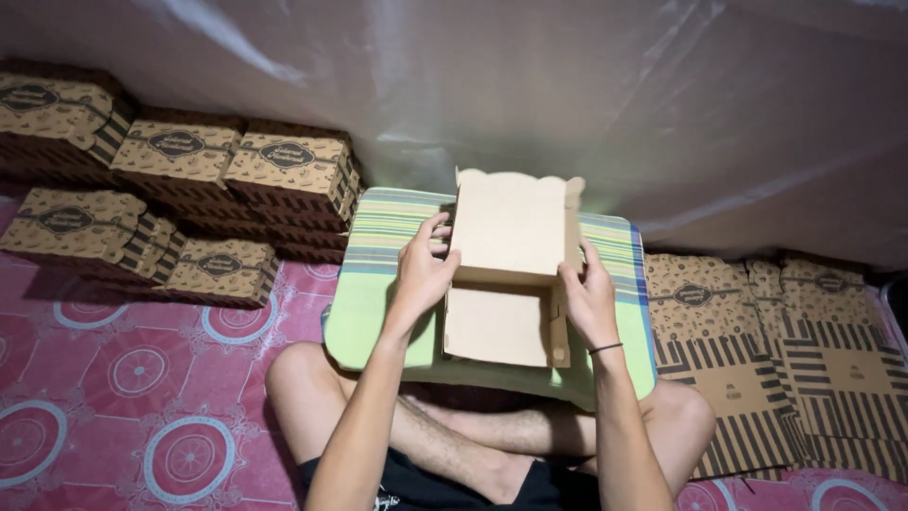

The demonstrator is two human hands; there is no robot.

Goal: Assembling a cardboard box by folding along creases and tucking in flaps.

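A plain brown cardboard box [506,237], half folded, rests on a small green striped lap table [378,274] over my crossed legs. Its lid panel stands up toward the back and its base lies flat toward me. My left hand [421,274] grips the box's left side with the fingers curled over the edge. On the right side, my right hand [588,298] holds the box wall, thumb pressing a side flap. A thin dark band circles my right wrist.
Stacks of finished printed brown boxes [284,175] stand at the left along a white plastic sheet wall [586,85]. Flat unfolded box blanks [757,341] lie in a pile at the right. A pink patterned mat [132,378] covers the floor.
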